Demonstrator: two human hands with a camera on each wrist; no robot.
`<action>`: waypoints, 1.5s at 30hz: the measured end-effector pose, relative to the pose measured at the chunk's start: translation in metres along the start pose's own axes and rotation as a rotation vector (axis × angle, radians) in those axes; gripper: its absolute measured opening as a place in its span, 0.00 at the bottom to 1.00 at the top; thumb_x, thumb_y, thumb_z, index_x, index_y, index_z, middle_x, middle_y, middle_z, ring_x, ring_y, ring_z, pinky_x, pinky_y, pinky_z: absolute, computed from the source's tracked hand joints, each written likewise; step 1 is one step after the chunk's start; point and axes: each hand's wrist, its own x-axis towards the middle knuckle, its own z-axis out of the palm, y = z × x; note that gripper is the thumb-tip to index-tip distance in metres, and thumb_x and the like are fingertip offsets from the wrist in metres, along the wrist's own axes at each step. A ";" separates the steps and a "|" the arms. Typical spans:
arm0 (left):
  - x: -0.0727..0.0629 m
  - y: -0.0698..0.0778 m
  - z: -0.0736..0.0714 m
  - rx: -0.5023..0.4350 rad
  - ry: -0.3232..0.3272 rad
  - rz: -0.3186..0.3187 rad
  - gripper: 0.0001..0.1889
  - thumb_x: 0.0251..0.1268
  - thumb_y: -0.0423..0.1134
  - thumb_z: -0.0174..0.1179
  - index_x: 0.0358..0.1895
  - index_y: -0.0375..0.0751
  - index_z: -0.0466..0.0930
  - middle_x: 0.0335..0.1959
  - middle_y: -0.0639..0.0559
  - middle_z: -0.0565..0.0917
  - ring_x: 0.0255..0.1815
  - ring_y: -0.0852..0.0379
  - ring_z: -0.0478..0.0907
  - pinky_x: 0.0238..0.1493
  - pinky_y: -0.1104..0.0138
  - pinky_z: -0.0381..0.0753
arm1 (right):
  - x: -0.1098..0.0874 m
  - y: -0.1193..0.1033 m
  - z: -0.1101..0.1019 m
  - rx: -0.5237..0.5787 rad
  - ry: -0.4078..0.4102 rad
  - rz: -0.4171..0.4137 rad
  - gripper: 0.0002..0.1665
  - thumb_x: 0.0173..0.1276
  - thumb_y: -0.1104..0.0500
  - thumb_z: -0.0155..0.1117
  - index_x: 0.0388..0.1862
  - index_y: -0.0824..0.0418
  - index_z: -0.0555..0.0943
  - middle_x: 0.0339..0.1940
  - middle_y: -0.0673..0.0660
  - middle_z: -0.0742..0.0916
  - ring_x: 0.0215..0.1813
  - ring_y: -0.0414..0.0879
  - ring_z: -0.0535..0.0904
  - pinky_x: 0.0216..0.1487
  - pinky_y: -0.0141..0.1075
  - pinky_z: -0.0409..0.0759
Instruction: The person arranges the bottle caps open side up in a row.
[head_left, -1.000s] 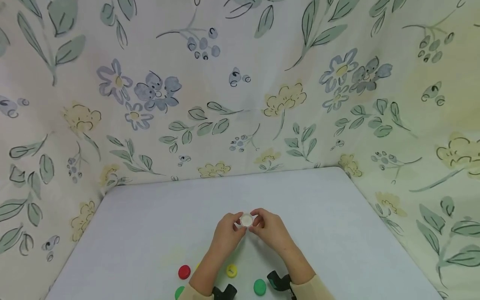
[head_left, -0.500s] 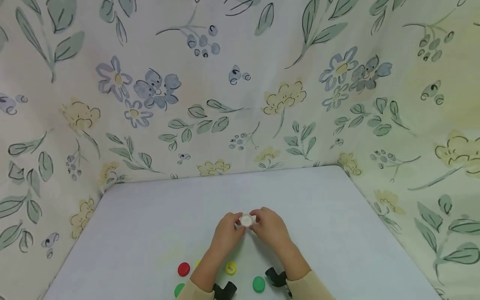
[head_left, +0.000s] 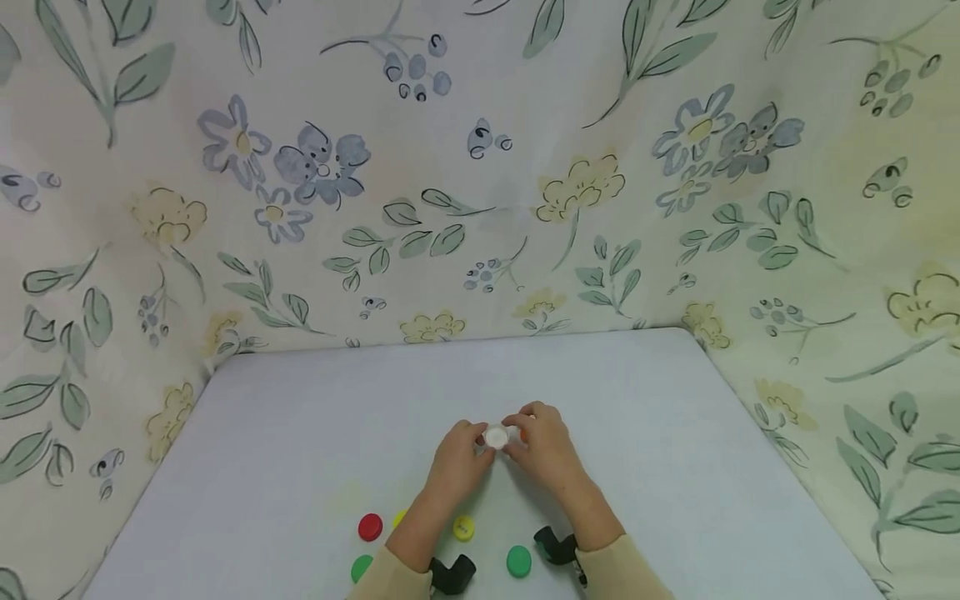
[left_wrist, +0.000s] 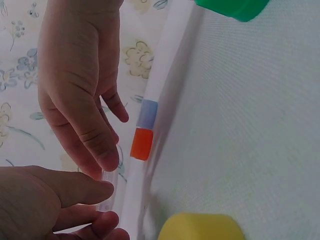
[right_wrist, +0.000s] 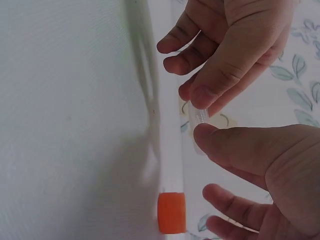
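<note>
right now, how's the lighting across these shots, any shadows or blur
head view: brightest, soft shadow on the table between the forearms, white disc too small to show detail; left wrist view: dim, yellow piece slightly soft and cut off at the bottom; right wrist view: also dim, broad soft-edged shadows on the table

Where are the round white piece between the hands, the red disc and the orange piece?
Round white piece [head_left: 497, 437]: head view, middle of its face.
Red disc [head_left: 370, 527]: head view, middle of its top.
Orange piece [right_wrist: 171, 213]: right wrist view, middle of its visible side.
</note>
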 end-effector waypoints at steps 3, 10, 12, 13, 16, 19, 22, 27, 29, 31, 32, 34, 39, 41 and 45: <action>0.002 0.001 0.000 0.007 -0.006 -0.013 0.17 0.62 0.31 0.70 0.53 0.28 0.84 0.34 0.47 0.78 0.29 0.59 0.68 0.31 0.67 0.71 | 0.001 0.003 0.000 0.013 -0.005 0.022 0.18 0.53 0.63 0.84 0.43 0.59 0.89 0.47 0.62 0.82 0.53 0.62 0.76 0.52 0.55 0.78; 0.002 0.004 -0.001 -0.004 -0.016 -0.048 0.19 0.63 0.32 0.71 0.55 0.27 0.83 0.36 0.47 0.80 0.32 0.57 0.71 0.35 0.64 0.74 | 0.001 0.008 0.005 -0.012 0.002 0.027 0.18 0.54 0.62 0.83 0.44 0.59 0.89 0.51 0.65 0.82 0.59 0.65 0.74 0.59 0.59 0.75; 0.002 0.004 -0.001 -0.021 -0.023 -0.053 0.18 0.63 0.32 0.70 0.55 0.27 0.83 0.36 0.47 0.80 0.32 0.57 0.70 0.35 0.64 0.74 | 0.001 0.009 0.006 -0.038 0.011 0.019 0.17 0.54 0.62 0.83 0.44 0.59 0.89 0.51 0.65 0.82 0.59 0.64 0.74 0.59 0.59 0.74; 0.002 0.004 0.000 -0.030 -0.028 -0.056 0.18 0.63 0.32 0.70 0.55 0.26 0.83 0.37 0.46 0.80 0.32 0.57 0.70 0.35 0.64 0.74 | 0.001 0.009 0.007 -0.046 0.015 0.017 0.17 0.55 0.62 0.83 0.44 0.59 0.89 0.52 0.65 0.82 0.60 0.64 0.73 0.60 0.59 0.73; 0.002 0.003 0.000 -0.047 -0.044 -0.058 0.18 0.64 0.31 0.68 0.55 0.25 0.83 0.37 0.46 0.80 0.32 0.57 0.69 0.35 0.64 0.73 | 0.002 0.010 0.008 -0.078 0.024 0.003 0.17 0.54 0.62 0.83 0.44 0.59 0.89 0.51 0.66 0.82 0.60 0.64 0.73 0.62 0.59 0.72; 0.003 0.002 0.002 -0.054 -0.061 -0.054 0.17 0.64 0.31 0.67 0.54 0.25 0.83 0.37 0.46 0.79 0.32 0.57 0.69 0.36 0.64 0.73 | 0.001 0.011 0.009 -0.102 0.021 -0.004 0.17 0.55 0.61 0.83 0.44 0.58 0.90 0.51 0.66 0.83 0.61 0.65 0.73 0.65 0.60 0.69; 0.003 0.002 0.003 -0.060 -0.079 -0.052 0.17 0.63 0.30 0.67 0.53 0.24 0.82 0.37 0.45 0.77 0.33 0.56 0.68 0.36 0.63 0.73 | 0.000 0.013 0.010 -0.135 0.004 -0.003 0.17 0.56 0.59 0.83 0.45 0.57 0.90 0.51 0.66 0.83 0.62 0.66 0.73 0.66 0.61 0.67; 0.003 0.003 0.003 -0.076 -0.121 -0.075 0.19 0.64 0.30 0.65 0.56 0.23 0.81 0.36 0.47 0.74 0.33 0.56 0.67 0.35 0.63 0.72 | -0.001 0.016 0.012 -0.190 -0.025 0.004 0.18 0.57 0.59 0.82 0.48 0.55 0.90 0.53 0.66 0.83 0.64 0.68 0.71 0.67 0.64 0.66; 0.002 0.004 0.002 -0.082 -0.132 -0.079 0.20 0.64 0.30 0.63 0.57 0.22 0.79 0.37 0.47 0.74 0.33 0.56 0.68 0.36 0.63 0.72 | -0.001 0.017 0.013 -0.200 -0.033 0.009 0.19 0.58 0.59 0.81 0.49 0.54 0.90 0.54 0.67 0.82 0.66 0.69 0.70 0.67 0.66 0.65; 0.002 0.003 0.002 -0.086 -0.137 -0.075 0.21 0.63 0.29 0.62 0.58 0.21 0.79 0.38 0.46 0.75 0.34 0.55 0.68 0.37 0.62 0.73 | -0.001 0.018 0.014 -0.213 -0.047 0.011 0.19 0.60 0.59 0.80 0.51 0.54 0.89 0.56 0.67 0.82 0.67 0.69 0.70 0.67 0.68 0.64; 0.002 0.004 0.001 -0.090 -0.139 -0.074 0.21 0.63 0.29 0.61 0.58 0.21 0.78 0.39 0.46 0.76 0.34 0.55 0.68 0.38 0.61 0.73 | -0.001 0.018 0.015 -0.214 -0.058 0.015 0.18 0.61 0.59 0.79 0.51 0.54 0.89 0.56 0.67 0.82 0.67 0.69 0.69 0.67 0.68 0.64; 0.002 0.003 0.002 -0.100 -0.141 -0.073 0.22 0.63 0.29 0.61 0.59 0.20 0.77 0.39 0.45 0.77 0.35 0.55 0.69 0.38 0.61 0.73 | -0.002 0.019 0.016 -0.208 -0.081 0.023 0.18 0.62 0.59 0.78 0.53 0.54 0.89 0.57 0.67 0.81 0.68 0.70 0.68 0.67 0.69 0.63; 0.003 0.002 0.003 -0.115 -0.145 -0.087 0.24 0.64 0.30 0.61 0.61 0.20 0.76 0.40 0.45 0.77 0.35 0.54 0.69 0.39 0.61 0.72 | -0.003 0.019 0.015 -0.178 -0.118 0.021 0.19 0.64 0.60 0.76 0.55 0.56 0.87 0.59 0.68 0.80 0.69 0.71 0.67 0.67 0.70 0.62; 0.003 0.001 0.004 -0.112 -0.146 -0.092 0.23 0.64 0.31 0.61 0.60 0.20 0.77 0.40 0.44 0.76 0.36 0.54 0.69 0.39 0.60 0.73 | -0.003 0.018 0.013 -0.167 -0.122 0.015 0.20 0.65 0.60 0.75 0.56 0.57 0.87 0.59 0.68 0.80 0.69 0.71 0.67 0.67 0.69 0.62; 0.004 0.001 0.005 -0.120 -0.149 -0.097 0.23 0.66 0.32 0.60 0.61 0.20 0.77 0.40 0.45 0.75 0.38 0.53 0.69 0.41 0.59 0.73 | -0.004 0.016 0.010 -0.144 -0.123 0.007 0.19 0.65 0.62 0.75 0.56 0.58 0.86 0.59 0.69 0.79 0.69 0.72 0.66 0.66 0.70 0.62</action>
